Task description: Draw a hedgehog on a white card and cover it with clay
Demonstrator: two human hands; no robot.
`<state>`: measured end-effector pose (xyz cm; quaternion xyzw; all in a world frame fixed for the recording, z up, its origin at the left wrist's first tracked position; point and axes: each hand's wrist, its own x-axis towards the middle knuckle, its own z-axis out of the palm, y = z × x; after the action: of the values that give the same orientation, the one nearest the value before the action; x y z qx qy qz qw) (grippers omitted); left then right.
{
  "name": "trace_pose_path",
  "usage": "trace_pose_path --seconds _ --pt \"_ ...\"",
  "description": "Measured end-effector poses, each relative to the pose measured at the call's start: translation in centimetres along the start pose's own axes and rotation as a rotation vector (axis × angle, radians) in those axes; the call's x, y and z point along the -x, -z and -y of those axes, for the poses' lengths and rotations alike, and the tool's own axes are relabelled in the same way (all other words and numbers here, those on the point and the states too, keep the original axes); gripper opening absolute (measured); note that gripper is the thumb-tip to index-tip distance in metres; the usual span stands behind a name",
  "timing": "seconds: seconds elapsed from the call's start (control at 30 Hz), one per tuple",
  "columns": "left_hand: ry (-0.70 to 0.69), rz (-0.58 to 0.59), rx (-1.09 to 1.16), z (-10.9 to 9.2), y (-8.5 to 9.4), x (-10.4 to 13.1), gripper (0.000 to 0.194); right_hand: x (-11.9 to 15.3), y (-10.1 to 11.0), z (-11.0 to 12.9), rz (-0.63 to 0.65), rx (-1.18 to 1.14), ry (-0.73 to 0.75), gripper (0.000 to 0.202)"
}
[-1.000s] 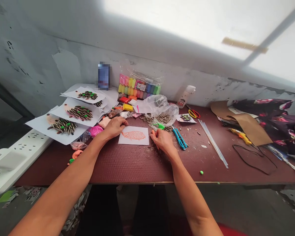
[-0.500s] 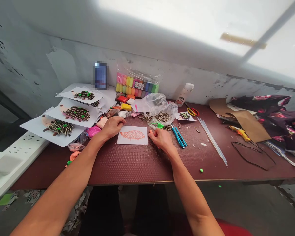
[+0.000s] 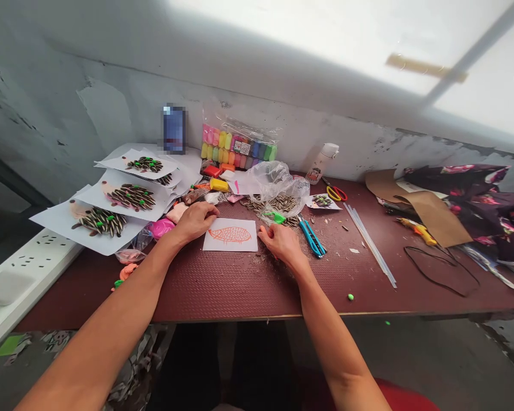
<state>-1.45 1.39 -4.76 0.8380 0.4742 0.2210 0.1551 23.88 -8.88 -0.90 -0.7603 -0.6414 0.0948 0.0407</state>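
Note:
A white card point(image 3: 211, 244) with an orange hedgehog drawing lies flat between my hands. My left hand point(image 3: 196, 220) rests at the card's upper left corner, its fingers loosely bent and the thumb apart. Just off the right edge is my right hand point(image 3: 283, 242), fingers bent, thumb and forefinger slightly apart; its palm side is hidden. No held thing shows in either hand. Beyond the right hand, striped sunflower seeds point(image 3: 279, 204) spill from a clear plastic bag point(image 3: 270, 178). A lump of green clay point(image 3: 276, 217) lies near its fingers, with a blue utility knife point(image 3: 312, 237) to the right.
Sheets with seed hedgehogs point(image 3: 131, 197) pile up at left, above a white power strip point(image 3: 38, 257). Packs of coloured clay point(image 3: 235, 149) lean on the wall. Farther right are a bottle point(image 3: 322, 164), scissors point(image 3: 336, 193), glue sticks point(image 3: 370, 245) and a yellow glue gun point(image 3: 422, 232).
The view has shifted very slightly. Both hands and the card keep nearly the same places relative to each other.

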Motion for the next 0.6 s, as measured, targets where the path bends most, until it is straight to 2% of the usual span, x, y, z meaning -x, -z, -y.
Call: trace_pose_path --seconds 0.3,0.6 --pt "-0.017 -0.001 -0.013 -0.02 -0.06 0.06 0.031 0.19 0.31 0.17 0.012 0.005 0.004 0.048" --pt "-0.049 -0.024 -0.024 0.25 -0.49 0.14 0.032 0.48 0.46 0.13 0.006 -0.020 0.032 0.042"
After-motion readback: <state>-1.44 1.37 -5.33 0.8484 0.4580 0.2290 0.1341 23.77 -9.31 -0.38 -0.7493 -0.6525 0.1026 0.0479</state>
